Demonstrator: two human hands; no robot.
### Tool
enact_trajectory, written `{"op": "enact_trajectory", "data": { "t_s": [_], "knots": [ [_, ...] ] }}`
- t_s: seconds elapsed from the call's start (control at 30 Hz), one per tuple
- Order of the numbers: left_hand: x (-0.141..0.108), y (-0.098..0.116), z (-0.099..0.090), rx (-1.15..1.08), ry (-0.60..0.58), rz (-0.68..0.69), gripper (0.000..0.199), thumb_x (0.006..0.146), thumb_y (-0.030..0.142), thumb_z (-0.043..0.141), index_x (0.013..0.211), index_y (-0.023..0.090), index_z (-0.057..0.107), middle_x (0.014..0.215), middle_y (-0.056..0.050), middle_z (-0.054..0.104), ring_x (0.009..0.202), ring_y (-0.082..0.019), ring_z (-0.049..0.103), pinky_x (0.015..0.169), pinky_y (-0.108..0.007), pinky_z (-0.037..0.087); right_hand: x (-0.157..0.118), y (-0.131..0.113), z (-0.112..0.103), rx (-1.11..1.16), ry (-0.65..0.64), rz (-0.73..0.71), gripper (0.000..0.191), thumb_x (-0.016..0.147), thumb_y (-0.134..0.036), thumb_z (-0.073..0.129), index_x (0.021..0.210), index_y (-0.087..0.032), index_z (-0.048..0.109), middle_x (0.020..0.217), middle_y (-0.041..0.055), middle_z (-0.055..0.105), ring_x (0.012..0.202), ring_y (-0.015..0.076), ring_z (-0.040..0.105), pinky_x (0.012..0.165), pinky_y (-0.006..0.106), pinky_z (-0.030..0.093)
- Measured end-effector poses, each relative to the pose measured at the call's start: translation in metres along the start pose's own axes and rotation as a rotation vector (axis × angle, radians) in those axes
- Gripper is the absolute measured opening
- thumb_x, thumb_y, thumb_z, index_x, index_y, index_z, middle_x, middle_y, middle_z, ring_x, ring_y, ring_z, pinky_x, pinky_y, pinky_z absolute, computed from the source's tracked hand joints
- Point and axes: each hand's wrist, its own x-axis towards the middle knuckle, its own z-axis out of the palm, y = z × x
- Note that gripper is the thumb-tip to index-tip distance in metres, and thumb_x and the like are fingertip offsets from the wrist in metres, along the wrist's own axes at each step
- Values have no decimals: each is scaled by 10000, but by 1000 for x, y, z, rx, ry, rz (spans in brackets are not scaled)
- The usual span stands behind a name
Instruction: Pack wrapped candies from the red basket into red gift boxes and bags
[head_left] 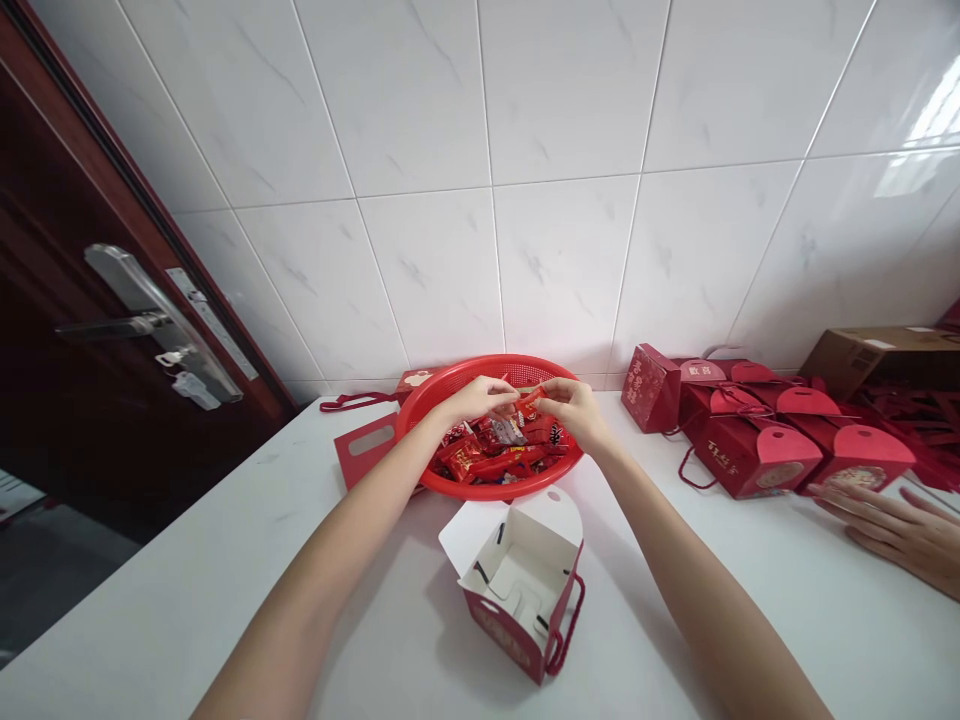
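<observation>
Red sweet (529,404) pinched by right hand (571,406), mid-frame;
slanted between it and left hand (482,398), whose grip cannot be told.

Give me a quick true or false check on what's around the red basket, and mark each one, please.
1. My left hand and right hand are both over the red basket. True.
2. The basket holds loose fruit. False: it holds wrapped packets, many of them red.
3. The box nearest me is closed. False: the open box stands with its flaps up.
4. Another person's hand is near the closed red boxes at the right. True.
5. The door is on the right. False: the dark red door is on the left, with keys hanging at its handle.
6. The wall behind the basket is tiled. True.
</observation>
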Motion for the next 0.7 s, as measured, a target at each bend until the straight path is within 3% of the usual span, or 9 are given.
{"op": "enact_trajectory", "data": {
  "t_s": [0.13,0.2,0.27,0.33,0.43,0.5,0.7],
  "knots": [
    [-1,-15,-8,179,-98,-132,205,634,372,805,653,188,717,595,-18,684,597,-183,627,596,-282,450,-4,-6,-1,-18,0,5,130,639,-308,670,701,-198,637,756,24,711,779,206,659,753,337,528],
    [-2,-19,-9,267,-155,-188,176,535,308,844,588,208,709,548,8,661,560,-168,596,590,-271,424,-5,-8,-1,-17,1,5,111,650,-299,648,699,-204,616,763,23,715,785,203,658,762,336,525],
    [-4,-19,-8,337,-171,-225,209,488,305,859,646,232,743,633,10,707,631,-185,621,630,-266,422,-5,-9,0,-10,-2,5,111,655,-299,634,707,-207,602,774,25,717,787,201,657,763,336,521],
    [-6,-16,-5,384,-148,-252,359,481,363,869,812,254,785,853,-22,767,814,-241,666,711,-275,437,-5,-9,0,-7,-4,5,122,660,-308,632,716,-208,591,769,24,707,783,198,653,763,336,516],
    [-8,-9,-2,423,-128,-282,607,474,445,879,1041,255,778,1163,-89,733,1088,-332,632,831,-309,442,-4,-8,1,-10,4,-1,146,666,-325,637,724,-205,577,768,14,677,778,189,638,769,333,507],
    [-9,-4,-1,431,-155,-284,650,460,436,886,1070,244,775,1201,-97,715,1134,-346,615,854,-308,441,-4,-7,1,-14,11,-7,167,676,-342,647,740,-203,583,774,11,663,778,185,626,759,327,503],
    [-8,3,6,404,-260,-206,515,478,335,881,972,220,794,771,9,694,813,-245,639,706,-266,429,-4,-4,1,-20,-1,-6,214,710,-394,662,784,-204,597,755,12,651,727,182,604,674,310,489]
  ]
}}
